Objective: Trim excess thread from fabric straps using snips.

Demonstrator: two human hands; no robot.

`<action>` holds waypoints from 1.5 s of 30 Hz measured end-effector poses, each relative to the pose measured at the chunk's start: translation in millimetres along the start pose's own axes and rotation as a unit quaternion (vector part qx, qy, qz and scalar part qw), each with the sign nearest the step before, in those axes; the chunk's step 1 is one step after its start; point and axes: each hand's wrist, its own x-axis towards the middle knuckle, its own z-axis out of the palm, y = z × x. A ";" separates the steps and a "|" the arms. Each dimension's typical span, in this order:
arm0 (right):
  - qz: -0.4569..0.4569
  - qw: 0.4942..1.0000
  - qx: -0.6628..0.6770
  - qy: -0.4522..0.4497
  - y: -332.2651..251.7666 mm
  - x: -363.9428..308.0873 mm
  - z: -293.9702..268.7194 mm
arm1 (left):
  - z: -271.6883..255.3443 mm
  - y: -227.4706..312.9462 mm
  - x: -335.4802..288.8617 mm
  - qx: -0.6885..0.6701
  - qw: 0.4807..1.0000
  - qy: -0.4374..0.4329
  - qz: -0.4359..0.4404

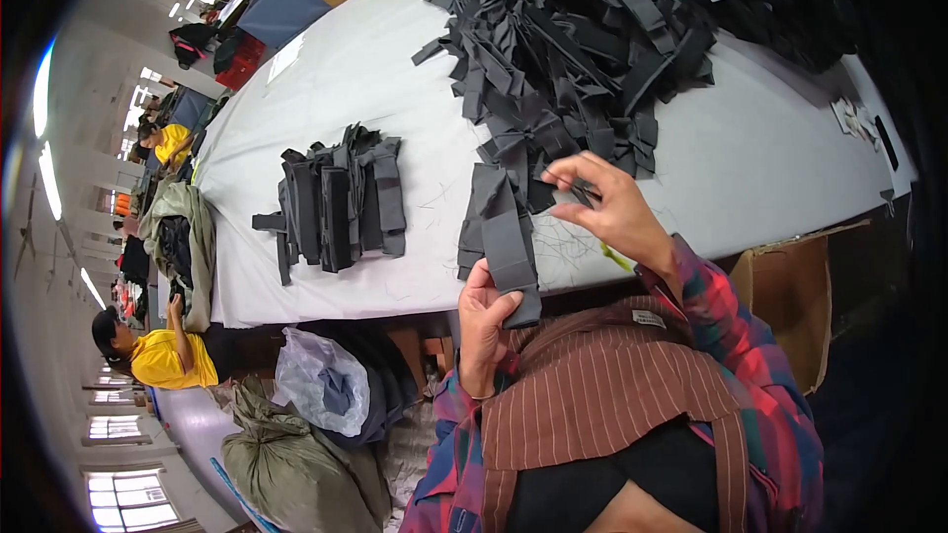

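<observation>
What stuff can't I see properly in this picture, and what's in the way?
In the head view:
- Whether the right hand holds anything: its curled fingers hide the palm.
- What the yellow-green thing is: too small.
- How many fabric strips are in the big dark gray heap: top ones cover the rest.
- What's inside the olive sack: its cloth hides it.
- The black bundle's far side: cut off by the top edge.

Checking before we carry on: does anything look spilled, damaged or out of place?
Loose threads litter the table near the right hand, looking like stray scraps. The big pile of strips lies jumbled, unlike the neater small stack. I see no clear damage.
</observation>
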 end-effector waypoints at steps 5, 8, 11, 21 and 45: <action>-0.031 0.991 -0.121 0.045 8.3 11.7 14.8 | 12.0 -4.5 -1.0 0.111 0.993 -0.041 0.030; -0.035 0.993 -0.112 0.000 40.3 18.7 18.2 | 6.2 -10.8 -4.3 0.226 0.969 -0.081 0.062; 0.069 0.970 0.215 0.091 49.1 21.1 24.7 | 9.3 -7.4 -7.7 0.344 0.927 -0.115 0.099; 0.203 0.858 0.471 0.033 47.4 0.3 31.2 | 15.1 -11.3 7.6 0.138 0.985 -0.034 0.098; 0.150 0.982 0.114 -0.008 41.3 -17.0 6.8 | 12.7 -2.4 33.4 0.063 0.998 -0.006 -0.008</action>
